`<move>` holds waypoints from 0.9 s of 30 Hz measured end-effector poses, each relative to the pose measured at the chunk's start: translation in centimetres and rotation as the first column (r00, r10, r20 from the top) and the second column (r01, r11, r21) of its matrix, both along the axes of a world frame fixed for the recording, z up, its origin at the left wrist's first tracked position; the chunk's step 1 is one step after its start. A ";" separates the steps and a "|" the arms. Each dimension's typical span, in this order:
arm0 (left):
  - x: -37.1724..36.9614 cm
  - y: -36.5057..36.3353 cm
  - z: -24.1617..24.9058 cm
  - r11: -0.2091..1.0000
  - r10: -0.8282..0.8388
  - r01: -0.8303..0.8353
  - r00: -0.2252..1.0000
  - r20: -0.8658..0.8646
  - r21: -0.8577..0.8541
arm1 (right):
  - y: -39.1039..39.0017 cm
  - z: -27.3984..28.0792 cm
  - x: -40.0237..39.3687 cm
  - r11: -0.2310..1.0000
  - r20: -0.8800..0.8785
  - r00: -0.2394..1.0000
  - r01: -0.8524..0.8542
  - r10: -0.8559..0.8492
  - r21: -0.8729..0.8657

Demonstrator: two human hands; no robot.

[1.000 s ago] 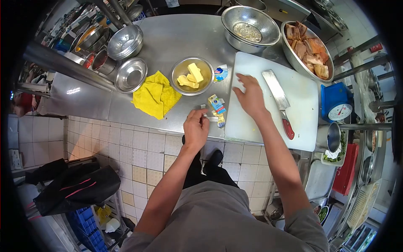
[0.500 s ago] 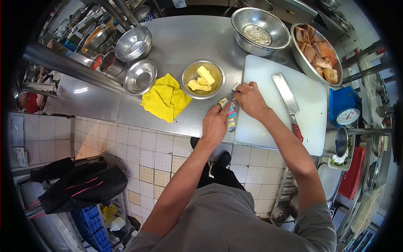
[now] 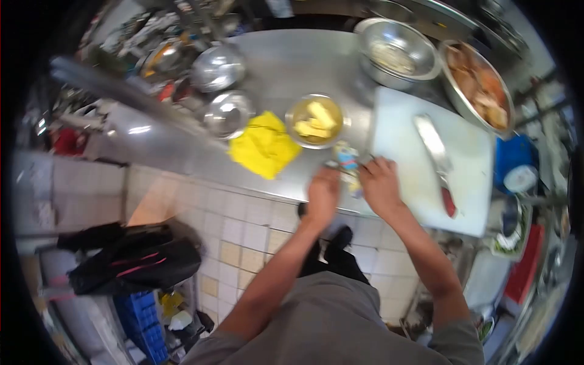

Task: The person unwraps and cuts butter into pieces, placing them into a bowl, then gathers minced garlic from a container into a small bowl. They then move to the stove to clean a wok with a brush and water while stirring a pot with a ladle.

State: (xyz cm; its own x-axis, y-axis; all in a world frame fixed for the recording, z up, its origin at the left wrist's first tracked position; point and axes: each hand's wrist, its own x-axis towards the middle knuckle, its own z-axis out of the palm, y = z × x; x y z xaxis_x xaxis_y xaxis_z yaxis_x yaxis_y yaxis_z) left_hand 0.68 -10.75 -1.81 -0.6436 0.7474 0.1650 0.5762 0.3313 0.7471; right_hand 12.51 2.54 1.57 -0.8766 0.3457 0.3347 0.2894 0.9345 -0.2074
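A printed white, blue and red wrapper (image 3: 348,160) lies crumpled on the steel table, between my two hands. My left hand (image 3: 323,190) is at its left side, fingers curled, with a small whitish bit by the fingertips. At the wrapper's right side is my right hand (image 3: 381,185), fingers bent together over the cutting board's edge. Motion blur hides what either hand pinches. Pale yellow butter pieces (image 3: 317,121) sit in a steel bowl (image 3: 293,135) just beyond the wrapper.
A yellow cloth (image 3: 263,146) lies left of the bowl. On the white cutting board (image 3: 395,158) rests a cleaver-like knife (image 3: 432,143) with a red handle. Steel bowls (image 3: 228,115) stand at left, a colander (image 3: 420,52) behind, and a bowl of meat (image 3: 477,85) with a blue scale (image 3: 514,164) at right.
The view has shifted, so the scene appears further right and lower. My right hand has come down nearer my body beside the wrapper; my left hand has drawn back off it.
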 end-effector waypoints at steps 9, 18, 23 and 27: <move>0.8 -0.5 1.3 0.989 -0.147 0.148 0.989 -0.016 0.019 | -1.9 0.8 0.2 0.973 0.093 0.969 -0.225 0.229 -0.052; 1.6 -0.3 1.1 0.982 -0.181 0.182 0.983 0.019 -0.058 | -0.8 -1.4 -1.6 0.949 0.157 0.947 -0.298 0.281 0.100; 0.9 -1.1 -0.5 0.980 -0.133 0.110 0.982 0.133 0.167 | -3.3 0.6 -1.6 0.949 0.000 0.989 -0.141 0.147 -0.283; 0.5 -1.1 -0.7 0.981 -0.087 -0.004 0.881 0.465 0.192 | -4.3 -0.5 -2.4 0.571 -0.062 0.973 0.077 -0.221 -0.817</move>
